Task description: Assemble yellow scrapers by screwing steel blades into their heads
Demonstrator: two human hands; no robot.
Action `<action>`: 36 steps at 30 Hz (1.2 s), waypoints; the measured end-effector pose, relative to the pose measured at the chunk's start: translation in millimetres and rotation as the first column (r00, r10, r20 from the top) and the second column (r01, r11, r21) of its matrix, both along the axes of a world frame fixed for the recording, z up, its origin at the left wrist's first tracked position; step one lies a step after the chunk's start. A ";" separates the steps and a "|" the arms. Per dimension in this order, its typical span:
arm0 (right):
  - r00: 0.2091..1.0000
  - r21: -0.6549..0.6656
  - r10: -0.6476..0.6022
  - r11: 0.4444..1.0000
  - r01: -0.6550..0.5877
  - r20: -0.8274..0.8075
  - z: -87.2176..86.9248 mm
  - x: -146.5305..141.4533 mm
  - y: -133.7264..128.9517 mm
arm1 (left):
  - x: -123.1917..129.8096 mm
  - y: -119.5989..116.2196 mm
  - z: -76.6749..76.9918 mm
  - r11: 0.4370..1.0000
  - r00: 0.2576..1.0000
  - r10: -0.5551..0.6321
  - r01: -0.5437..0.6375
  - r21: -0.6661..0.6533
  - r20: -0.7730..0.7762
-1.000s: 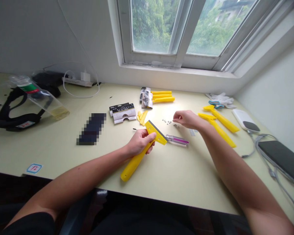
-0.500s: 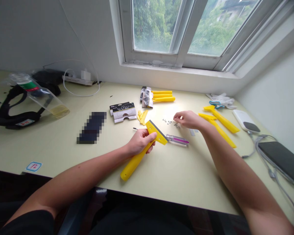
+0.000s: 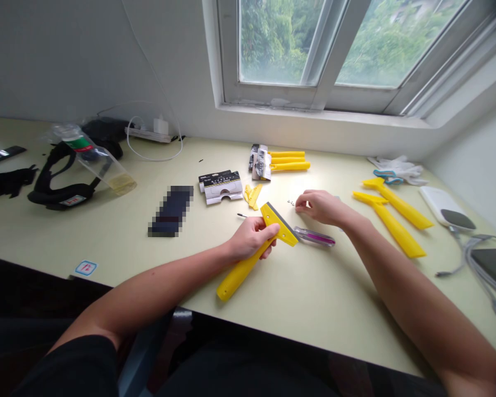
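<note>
**Left grip:** The left hand (image 3: 250, 238) is closed firmly on a long yellow plastic scraper (image 3: 240, 274), around the top of its handle and just under the wide head.

**Scraper:** It stays inside the left grip, tilted, with the handle end toward the person and the dark blade edge (image 3: 280, 219) on the far side of the head.

**Right grip:** The right hand (image 3: 320, 207) rests with curled fingers close together. I cannot tell if they pinch any small piece.

**Near the grips:** Tiny silver metal nuts (image 3: 291, 202) lie just beyond the right fingertips. A screwdriver with clear and purple handle (image 3: 314, 236) lies between both grips, just beside the scraper head.

**Farther from the grips:** Small yellow plastic pieces (image 3: 253, 196) and white-and-black retail packages (image 3: 220, 186) lie ahead of the left grip. Two yellow scrapers (image 3: 397, 212) lie on the pale green surface (image 3: 314, 292), to the right of the right grip.
</note>
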State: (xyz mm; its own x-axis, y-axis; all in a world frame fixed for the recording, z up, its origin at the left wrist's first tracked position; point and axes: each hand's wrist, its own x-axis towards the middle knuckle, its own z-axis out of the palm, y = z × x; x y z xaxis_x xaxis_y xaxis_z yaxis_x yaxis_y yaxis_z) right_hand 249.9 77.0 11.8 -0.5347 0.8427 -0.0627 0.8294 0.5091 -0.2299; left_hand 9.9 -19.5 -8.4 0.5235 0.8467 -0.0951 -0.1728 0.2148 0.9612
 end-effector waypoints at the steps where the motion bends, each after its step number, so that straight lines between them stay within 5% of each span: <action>1: 1.000 -0.006 -0.006 1.000 0.006 0.004 -0.6 -1.0 0.4 | 0.1 0.0 0.0 1.000 1.000 0.002 -0.002 0.001 0.004; 10: 0.994 -0.076 -0.082 0.994 0.077 -0.067 16.6 -9.5 -12.3 | -0.7 -0.3 -1.6 1.000 1.000 -0.018 0.018 -0.005 -0.009; 16: 0.925 -0.072 0.099 0.988 -0.135 -0.367 47.2 -40.8 -47.0 | 0.8 -1.9 -2.3 1.000 0.998 -0.018 0.018 0.003 -0.053; 25: 0.895 -0.011 0.170 0.981 -0.192 -0.412 37.9 -60.1 -58.2 | 2.9 -5.6 4.6 0.997 0.988 -0.013 0.024 0.068 -0.156; 30: 0.821 -0.217 -0.023 0.968 -0.124 -0.571 34.7 -59.4 -57.5 | 1.6 -6.6 9.1 0.993 0.987 -0.018 0.036 0.111 -0.159; 36: 0.759 -0.518 -0.180 0.824 -0.232 -0.626 34.8 -58.5 -54.7 | -0.9 -4.9 10.0 0.990 0.977 -0.045 0.072 0.125 -0.208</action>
State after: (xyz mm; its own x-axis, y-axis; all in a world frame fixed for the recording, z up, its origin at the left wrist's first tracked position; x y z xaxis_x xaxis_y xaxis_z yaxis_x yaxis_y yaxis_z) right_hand 191.4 22.3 46.5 -0.6391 0.7565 -0.1383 0.3716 0.1464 -0.9168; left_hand 9.0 -24.5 1.6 0.5534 0.8274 -0.0955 0.0393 0.0885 0.9953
